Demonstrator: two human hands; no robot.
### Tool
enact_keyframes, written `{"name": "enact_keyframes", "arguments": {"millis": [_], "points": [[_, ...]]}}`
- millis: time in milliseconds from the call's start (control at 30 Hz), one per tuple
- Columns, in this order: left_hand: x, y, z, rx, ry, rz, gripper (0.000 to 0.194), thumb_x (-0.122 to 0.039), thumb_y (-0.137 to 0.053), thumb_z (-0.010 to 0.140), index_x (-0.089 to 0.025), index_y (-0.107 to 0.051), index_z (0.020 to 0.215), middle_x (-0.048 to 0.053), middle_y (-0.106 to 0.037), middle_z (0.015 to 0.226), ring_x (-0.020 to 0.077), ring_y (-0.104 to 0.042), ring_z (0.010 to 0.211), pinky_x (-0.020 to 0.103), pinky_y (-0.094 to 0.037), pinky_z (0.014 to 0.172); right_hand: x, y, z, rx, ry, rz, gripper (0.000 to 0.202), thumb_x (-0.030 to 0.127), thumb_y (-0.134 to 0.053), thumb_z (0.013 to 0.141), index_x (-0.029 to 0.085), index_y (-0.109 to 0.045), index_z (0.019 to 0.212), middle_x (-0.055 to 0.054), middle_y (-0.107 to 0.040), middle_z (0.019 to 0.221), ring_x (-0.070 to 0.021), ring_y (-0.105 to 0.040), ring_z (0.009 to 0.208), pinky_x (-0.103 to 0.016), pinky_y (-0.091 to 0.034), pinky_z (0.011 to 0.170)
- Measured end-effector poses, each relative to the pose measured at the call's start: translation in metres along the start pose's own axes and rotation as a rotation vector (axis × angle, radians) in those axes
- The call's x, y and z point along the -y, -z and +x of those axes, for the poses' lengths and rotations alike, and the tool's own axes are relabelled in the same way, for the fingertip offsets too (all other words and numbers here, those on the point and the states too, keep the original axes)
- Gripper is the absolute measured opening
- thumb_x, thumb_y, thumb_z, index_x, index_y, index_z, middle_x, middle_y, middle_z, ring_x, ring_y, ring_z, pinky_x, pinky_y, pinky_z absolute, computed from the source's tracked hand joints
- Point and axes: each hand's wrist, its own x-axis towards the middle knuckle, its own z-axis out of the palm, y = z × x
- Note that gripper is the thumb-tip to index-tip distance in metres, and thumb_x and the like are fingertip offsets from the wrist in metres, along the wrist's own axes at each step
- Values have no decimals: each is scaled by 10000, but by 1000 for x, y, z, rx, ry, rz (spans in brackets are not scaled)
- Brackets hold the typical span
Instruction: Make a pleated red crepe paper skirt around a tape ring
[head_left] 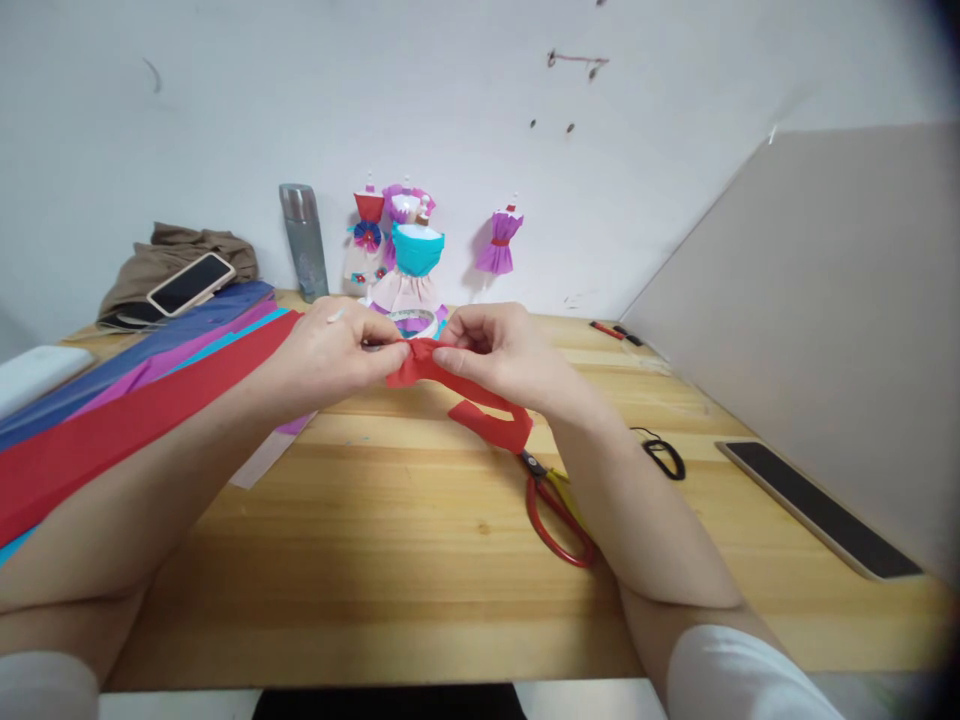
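A narrow red strip, apparently crepe paper or fabric (491, 425), is pinched at one end between my two hands above the table. My left hand (337, 345) has thumb and forefinger closed on its gathered end. Close beside it, my right hand (499, 350) pinches the same strip between thumb and fingers. The rest of the strip loops down to the right, its bend lying near the blades of red-handled scissors (559, 520). My right forearm partly covers the scissors. Behind my hands lies a white measuring tape (420, 322).
Small dress forms in a turquoise dress (418, 250) and a purple dress (500, 242) stand by the wall, near a grey bottle (305, 245). Coloured sheets (150, 420) lie left, with a phone (191, 284) behind. A black hair tie (664, 460) and a dark-screened phone (821, 510) lie right.
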Motion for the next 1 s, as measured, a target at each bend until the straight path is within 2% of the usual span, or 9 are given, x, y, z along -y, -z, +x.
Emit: {"name": "enact_keyframes", "arguments": {"millis": [133,233,367,467,567,700,1000], "points": [[0,0,0,1,15,-3,266,-293,-509,776,-162,-628,578,-34,-368,518,105,-315,548,288,-185,561,-2,-4,1,-4,48,37,202,209,-655,744,198,-495,622,39,-442,572,-96,-369,545,-252,-269,507],[-1,1,0,7,18,-7,263,-283,-507,773,-160,-612,566,-36,-376,520,101,-317,547,287,-186,562,-1,-5,2,1,64,31,152,201,-632,739,196,-511,646,41,-439,593,-102,-375,566,-258,-277,528],[1,1,0,-10,-6,-7,243,-277,-516,771,-152,-664,625,-41,-400,525,95,-317,546,280,-188,558,2,-4,1,-42,39,-1,214,234,-640,744,198,-464,627,43,-408,590,-104,-361,576,-260,-265,539],[2,0,1,-7,-29,-3,256,-275,-512,776,-148,-664,613,-48,-380,511,92,-324,544,273,-188,551,4,-4,1,12,53,78,243,206,-646,726,202,-426,623,47,-389,591,-95,-352,564,-251,-278,534],[2,1,1,-24,-41,17,256,-272,-514,776,-142,-686,639,-53,-377,507,87,-321,539,265,-190,545,4,-4,1,67,56,157,203,239,-650,740,195,-472,651,38,-424,609,-98,-378,562,-247,-305,529],[2,2,-1,-30,-64,23,258,-264,-505,781,-143,-704,671,-53,-399,511,88,-318,544,255,-197,542,2,-3,2,-3,87,155,102,235,-630,754,182,-564,695,6,-514,646,-117,-443,597,-257,-343,551],[1,2,-1,4,-78,-3,247,-257,-494,756,-149,-625,576,-40,-404,504,91,-322,538,267,-206,525,-1,-6,3,-5,59,105,109,186,-656,739,190,-559,690,-2,-540,614,-130,-474,569,-268,-355,521]]}}
